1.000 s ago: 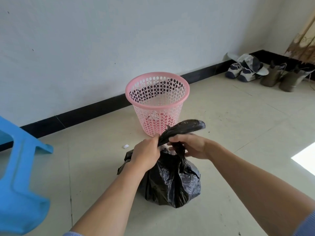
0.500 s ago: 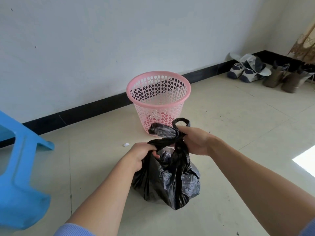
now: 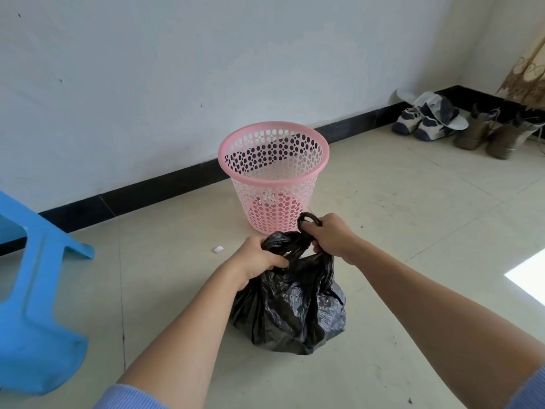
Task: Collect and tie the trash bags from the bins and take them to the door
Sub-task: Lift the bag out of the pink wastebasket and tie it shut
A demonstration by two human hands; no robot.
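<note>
A full black trash bag sits on the tiled floor in front of me. Its two handle ends are crossed at the top. My left hand grips the left handle end close to the bag's neck. My right hand grips the right handle end, and a small black loop sticks out above its fingers. Just behind the bag stands a pink perforated bin with no bag inside it.
A blue plastic stool stands at the left. A small white scrap lies on the floor left of the bin. Shoes and boots line the wall at the far right. A bright sunlit patch marks the floor at right.
The long handle end held up a second ago has been drawn down and across. Both hands now sit closer together at the bag's neck, and the handles look pulled tighter.
</note>
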